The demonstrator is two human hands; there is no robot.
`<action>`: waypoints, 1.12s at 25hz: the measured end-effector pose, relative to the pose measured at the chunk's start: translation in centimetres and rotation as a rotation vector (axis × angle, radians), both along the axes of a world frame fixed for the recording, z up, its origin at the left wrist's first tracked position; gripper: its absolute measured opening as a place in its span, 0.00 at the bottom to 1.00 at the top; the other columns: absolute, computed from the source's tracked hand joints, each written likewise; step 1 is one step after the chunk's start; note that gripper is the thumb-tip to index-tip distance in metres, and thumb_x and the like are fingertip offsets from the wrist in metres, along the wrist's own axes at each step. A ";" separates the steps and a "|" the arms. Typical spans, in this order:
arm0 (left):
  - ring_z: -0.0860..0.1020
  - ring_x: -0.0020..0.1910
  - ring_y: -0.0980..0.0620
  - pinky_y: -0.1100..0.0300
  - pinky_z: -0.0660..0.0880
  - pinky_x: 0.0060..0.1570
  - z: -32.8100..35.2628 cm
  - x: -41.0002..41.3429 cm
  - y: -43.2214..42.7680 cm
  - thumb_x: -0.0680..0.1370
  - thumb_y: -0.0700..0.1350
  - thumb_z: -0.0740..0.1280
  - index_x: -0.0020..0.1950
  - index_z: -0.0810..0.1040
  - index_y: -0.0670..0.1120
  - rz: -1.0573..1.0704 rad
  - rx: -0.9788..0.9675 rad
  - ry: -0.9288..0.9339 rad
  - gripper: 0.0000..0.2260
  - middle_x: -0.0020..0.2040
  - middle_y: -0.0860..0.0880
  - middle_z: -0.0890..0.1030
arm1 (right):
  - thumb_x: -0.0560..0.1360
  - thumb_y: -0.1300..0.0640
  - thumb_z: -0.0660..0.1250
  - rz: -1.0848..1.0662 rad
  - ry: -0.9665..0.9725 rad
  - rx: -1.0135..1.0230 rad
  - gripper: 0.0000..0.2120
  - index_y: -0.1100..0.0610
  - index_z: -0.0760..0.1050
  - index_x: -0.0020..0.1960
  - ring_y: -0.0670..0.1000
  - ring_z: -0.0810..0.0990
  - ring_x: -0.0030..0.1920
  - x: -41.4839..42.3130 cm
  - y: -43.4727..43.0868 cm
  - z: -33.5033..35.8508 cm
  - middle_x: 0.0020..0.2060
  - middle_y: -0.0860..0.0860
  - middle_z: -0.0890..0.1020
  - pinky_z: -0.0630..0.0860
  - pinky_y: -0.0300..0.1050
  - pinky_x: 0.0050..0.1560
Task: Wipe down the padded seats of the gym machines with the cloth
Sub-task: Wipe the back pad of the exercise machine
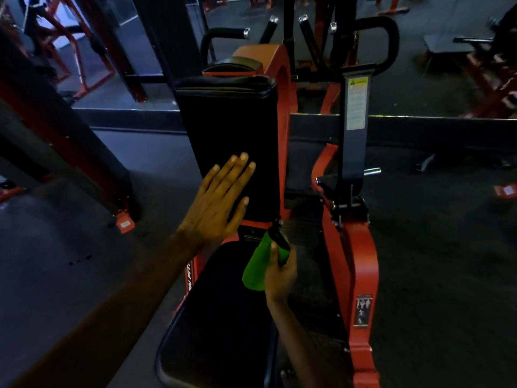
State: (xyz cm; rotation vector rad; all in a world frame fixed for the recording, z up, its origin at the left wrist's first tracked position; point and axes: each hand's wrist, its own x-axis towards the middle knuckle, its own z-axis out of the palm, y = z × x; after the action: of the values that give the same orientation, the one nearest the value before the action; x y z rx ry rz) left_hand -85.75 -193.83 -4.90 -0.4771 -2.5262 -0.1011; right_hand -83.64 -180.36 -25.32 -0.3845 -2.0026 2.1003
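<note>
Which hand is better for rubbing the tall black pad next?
Probably the left hand: it holds nothing, its fingers are straight, and it is up at the back pad. The right hand is lower and busy gripping a green bottle. No cloth shows in either hand, though.

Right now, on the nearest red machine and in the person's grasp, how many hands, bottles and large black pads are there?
Hands: 2, left hand and right hand
Bottles: 1, green bottle, held by the right hand
Large black pads: 2, upright pad and seat pad
Total: 5
</note>
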 end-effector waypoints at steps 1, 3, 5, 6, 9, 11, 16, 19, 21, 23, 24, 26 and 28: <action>0.55 0.80 0.46 0.50 0.49 0.78 -2.1 1.5 -0.8 0.82 0.46 0.59 0.79 0.61 0.41 0.020 0.025 -0.049 0.26 0.81 0.44 0.56 | 0.77 0.36 0.66 -0.001 -0.096 -0.075 0.21 0.46 0.75 0.64 0.51 0.81 0.61 -0.1 -0.4 -0.1 0.59 0.50 0.83 0.77 0.59 0.63; 0.55 0.80 0.46 0.52 0.49 0.78 -6.8 4.7 -2.4 0.81 0.47 0.59 0.80 0.60 0.42 0.089 0.074 -0.179 0.27 0.81 0.45 0.56 | 0.80 0.46 0.67 -0.015 -0.229 -0.219 0.16 0.51 0.75 0.65 0.54 0.81 0.60 0.1 -0.6 0.1 0.57 0.52 0.82 0.78 0.58 0.61; 0.54 0.80 0.46 0.50 0.50 0.78 -11.5 7.5 -4.0 0.80 0.49 0.57 0.81 0.59 0.45 0.193 0.095 -0.353 0.28 0.81 0.46 0.55 | 0.81 0.53 0.67 -0.035 -0.321 -0.349 0.14 0.55 0.76 0.65 0.55 0.82 0.58 0.4 -0.1 0.4 0.54 0.51 0.83 0.79 0.51 0.56; 0.54 0.80 0.45 0.48 0.52 0.78 -13.5 8.6 -4.7 0.80 0.50 0.56 0.81 0.59 0.45 0.246 0.104 -0.448 0.28 0.81 0.46 0.55 | 0.81 0.53 0.66 -0.022 -0.374 -0.424 0.12 0.56 0.78 0.62 0.55 0.82 0.57 0.4 0.0 0.3 0.52 0.50 0.83 0.79 0.50 0.54; 0.59 0.79 0.42 0.44 0.58 0.75 -18.2 10.0 -5.9 0.80 0.55 0.50 0.80 0.62 0.45 0.330 0.122 -0.719 0.30 0.80 0.44 0.58 | 0.80 0.52 0.68 0.037 -0.471 -0.521 0.09 0.56 0.81 0.56 0.59 0.82 0.58 -0.5 -1.5 0.5 0.52 0.55 0.84 0.79 0.58 0.59; 0.64 0.77 0.41 0.45 0.63 0.73 -20.1 10.4 -6.2 0.79 0.58 0.47 0.78 0.65 0.43 0.305 0.088 -0.870 0.32 0.79 0.43 0.60 | 0.81 0.53 0.67 0.065 -0.449 -0.532 0.11 0.59 0.80 0.56 0.59 0.83 0.53 -2.0 -3.7 1.7 0.50 0.58 0.84 0.81 0.57 0.53; 0.73 0.70 0.39 0.42 0.72 0.64 -21.6 11.2 -6.2 0.79 0.55 0.54 0.74 0.71 0.40 0.285 0.185 -0.906 0.29 0.72 0.39 0.72 | 0.85 0.51 0.56 0.149 -0.499 -0.753 0.12 0.56 0.75 0.56 0.51 0.83 0.38 -5.9 -9.0 3.4 0.42 0.53 0.81 0.80 0.43 0.32; 0.76 0.67 0.37 0.42 0.74 0.61 -21.4 10.9 -6.3 0.78 0.55 0.55 0.72 0.73 0.38 0.251 0.170 -0.924 0.29 0.70 0.36 0.75 | 0.84 0.51 0.55 0.216 -0.462 -0.886 0.14 0.57 0.75 0.61 0.55 0.81 0.51 -5.9 -8.6 2.6 0.52 0.56 0.81 0.82 0.50 0.47; 0.77 0.65 0.35 0.40 0.75 0.59 -21.4 10.3 -6.4 0.76 0.55 0.55 0.70 0.74 0.36 0.236 0.164 -0.951 0.31 0.68 0.34 0.75 | 0.82 0.52 0.58 0.221 -0.423 -0.918 0.15 0.58 0.74 0.63 0.57 0.80 0.54 -5.7 -7.2 2.7 0.55 0.58 0.80 0.80 0.53 0.52; 0.73 0.68 0.32 0.39 0.71 0.64 -21.4 9.9 -6.7 0.76 0.57 0.51 0.73 0.71 0.35 0.238 0.194 -1.001 0.34 0.71 0.32 0.72 | 0.76 0.51 0.62 0.211 -0.362 -0.969 0.18 0.59 0.76 0.62 0.57 0.81 0.54 -5.0 -5.8 3.4 0.54 0.58 0.81 0.83 0.52 0.48; 0.71 0.70 0.32 0.39 0.69 0.66 -21.2 9.7 -6.6 0.76 0.58 0.49 0.74 0.69 0.34 0.235 0.201 -1.014 0.36 0.72 0.32 0.69 | 0.73 0.51 0.64 0.216 -0.335 -0.982 0.19 0.60 0.78 0.59 0.57 0.81 0.53 -4.6 -5.1 3.7 0.53 0.58 0.82 0.83 0.51 0.46; 0.67 0.73 0.33 0.42 0.66 0.70 -20.4 9.5 -6.5 0.77 0.59 0.48 0.77 0.64 0.36 0.224 0.189 -1.006 0.37 0.75 0.33 0.65 | 0.69 0.50 0.71 0.231 -0.285 -0.962 0.19 0.60 0.82 0.55 0.57 0.84 0.51 -3.7 -3.6 4.2 0.51 0.59 0.84 0.84 0.52 0.45; 0.60 0.78 0.38 0.49 0.59 0.75 -19.3 9.1 -6.5 0.77 0.58 0.48 0.80 0.57 0.40 0.214 0.108 -1.007 0.35 0.80 0.37 0.58 | 0.60 0.46 0.82 0.237 -0.236 -0.898 0.31 0.60 0.81 0.57 0.58 0.85 0.50 -2.7 -1.9 4.3 0.51 0.59 0.85 0.84 0.54 0.46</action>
State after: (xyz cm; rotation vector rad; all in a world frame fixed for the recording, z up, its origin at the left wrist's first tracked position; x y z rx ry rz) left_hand -76.66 -200.38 -24.22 -0.0927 -3.5004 -0.5000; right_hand -86.38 -182.25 -21.02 -0.5642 -1.0994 3.1487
